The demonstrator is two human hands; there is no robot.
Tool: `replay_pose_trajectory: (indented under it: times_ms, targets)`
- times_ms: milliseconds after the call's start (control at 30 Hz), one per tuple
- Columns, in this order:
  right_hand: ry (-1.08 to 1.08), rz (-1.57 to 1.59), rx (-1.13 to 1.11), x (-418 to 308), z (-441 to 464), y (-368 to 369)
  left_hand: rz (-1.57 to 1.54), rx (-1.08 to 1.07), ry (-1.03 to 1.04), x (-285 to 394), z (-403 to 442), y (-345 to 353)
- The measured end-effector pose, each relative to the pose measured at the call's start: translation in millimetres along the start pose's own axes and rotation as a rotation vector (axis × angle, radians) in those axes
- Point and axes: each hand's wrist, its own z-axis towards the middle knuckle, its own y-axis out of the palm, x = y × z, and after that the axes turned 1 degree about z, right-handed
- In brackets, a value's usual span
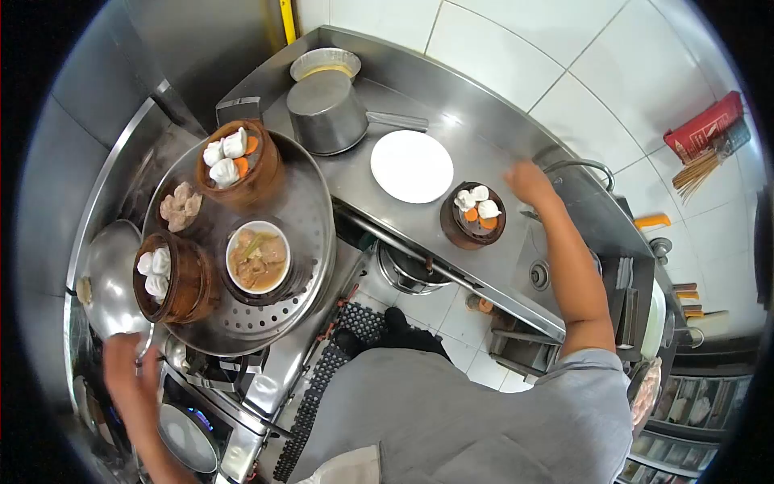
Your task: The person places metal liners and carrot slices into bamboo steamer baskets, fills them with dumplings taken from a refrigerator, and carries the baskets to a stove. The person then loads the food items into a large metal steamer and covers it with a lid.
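My left hand is blurred at the lower left, beside the domed metal lid and the rim of the big perforated steamer tray; a thin metal edge shows by its fingers. My right hand is closed over the counter near the sink, its contents hidden. Left of it stands a small steamer basket with white dumplings and carrot slices. On the tray are a basket of dumplings, stacked baskets, a bowl of food in broth and pale brown pieces.
A white plate and an upturned saucepan occupy the steel counter. The sink is at the right. A blue flame burns by a pan at the lower left. Knives and skewers are at the right wall.
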Motion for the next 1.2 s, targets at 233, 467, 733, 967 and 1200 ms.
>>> replay_pose_trajectory:
  times_ms: [233, 467, 733, 967, 1200]
  targets:
    - [0.220, 0.606, -0.512, 69.8, -27.4, 108.0, 0.015, 0.202, -0.437, -245.9, -25.5, -46.6]
    - [0.313, 0.865, -0.321, 53.3, -38.4, 111.5, 0.018, -0.035, -0.617, -265.4, 17.8, -19.4]
    - [0.160, 0.783, -0.184, 53.3, -36.9, 36.6, -0.091, -0.074, -0.312, -187.1, 43.8, 23.6]
    - [-0.148, 0.612, -0.227, -104.0, -24.9, -94.3, -0.496, -0.528, -0.577, -150.2, 52.9, 53.1]
    - [-0.487, 0.529, -0.400, -263.4, -15.1, -116.7, -0.639, -0.588, -0.706, -140.0, 58.9, 73.7]
